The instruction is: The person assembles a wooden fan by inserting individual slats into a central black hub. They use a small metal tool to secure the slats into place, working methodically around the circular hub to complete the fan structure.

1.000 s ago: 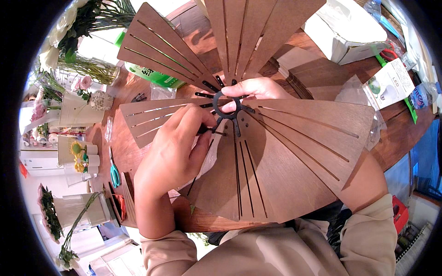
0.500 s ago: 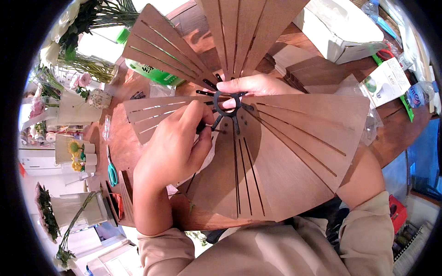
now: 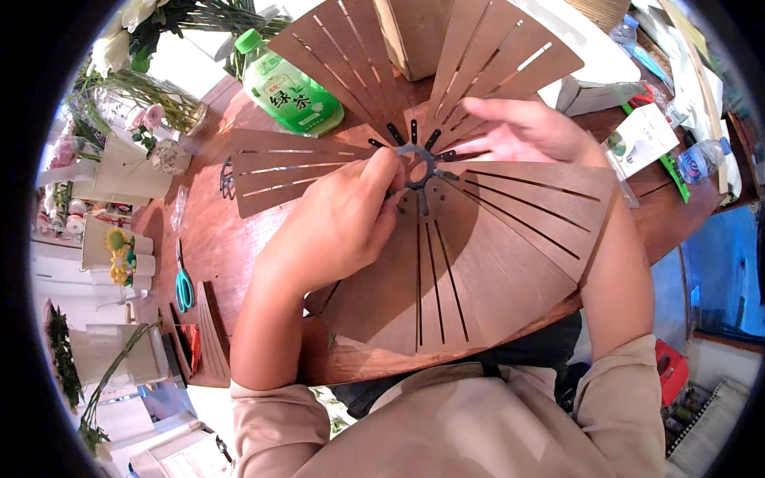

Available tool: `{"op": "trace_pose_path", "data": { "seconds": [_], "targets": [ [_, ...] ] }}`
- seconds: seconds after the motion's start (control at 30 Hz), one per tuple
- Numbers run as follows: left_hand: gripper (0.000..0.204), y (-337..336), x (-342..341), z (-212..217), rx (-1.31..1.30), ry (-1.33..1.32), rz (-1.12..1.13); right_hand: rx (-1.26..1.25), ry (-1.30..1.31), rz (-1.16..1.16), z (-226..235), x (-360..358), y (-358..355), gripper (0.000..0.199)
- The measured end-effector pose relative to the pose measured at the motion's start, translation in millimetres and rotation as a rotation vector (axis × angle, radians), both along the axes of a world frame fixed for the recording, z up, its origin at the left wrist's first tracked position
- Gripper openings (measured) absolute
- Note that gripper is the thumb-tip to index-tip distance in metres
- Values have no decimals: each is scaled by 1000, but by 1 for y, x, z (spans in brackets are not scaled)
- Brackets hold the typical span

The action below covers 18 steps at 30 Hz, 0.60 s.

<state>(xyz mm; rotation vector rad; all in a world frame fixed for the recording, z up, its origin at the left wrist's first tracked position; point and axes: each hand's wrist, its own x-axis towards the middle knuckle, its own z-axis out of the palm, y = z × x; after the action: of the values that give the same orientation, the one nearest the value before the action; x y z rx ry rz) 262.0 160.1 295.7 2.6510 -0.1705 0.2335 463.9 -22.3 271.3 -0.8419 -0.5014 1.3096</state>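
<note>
Left hand (image 3: 339, 227) had crept up, fingertips now pinching the dark hub ring (image 3: 416, 166); right hand (image 3: 522, 131) lay spread, steadying the wooden blades (image 3: 478, 271).

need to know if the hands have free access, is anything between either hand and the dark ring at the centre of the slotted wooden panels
Nothing visible does. The left hand has fingertips at the dark ring, the right hand lies beside it on the wooden panels. The green bottle stands apart.

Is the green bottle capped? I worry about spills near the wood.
Yes, the green bottle lies on the table with its green cap screwed on.
</note>
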Motion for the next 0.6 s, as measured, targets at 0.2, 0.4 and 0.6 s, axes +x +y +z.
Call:
{"op": "trace_pose_path", "data": {
  "seconds": [0.2,0.4,0.6],
  "targets": [
    [19,5,-8,-3,-4,11,20,-626,-1163,-277,71,-7,-117,44],
    [17,4,-1,-1,31,12,0,-101,-1835,-273,82,-183,-89,38],
    [18,5,-4,0,45,55,85,-44,-2144,94,-25,-221,7,57]
  ]
}}
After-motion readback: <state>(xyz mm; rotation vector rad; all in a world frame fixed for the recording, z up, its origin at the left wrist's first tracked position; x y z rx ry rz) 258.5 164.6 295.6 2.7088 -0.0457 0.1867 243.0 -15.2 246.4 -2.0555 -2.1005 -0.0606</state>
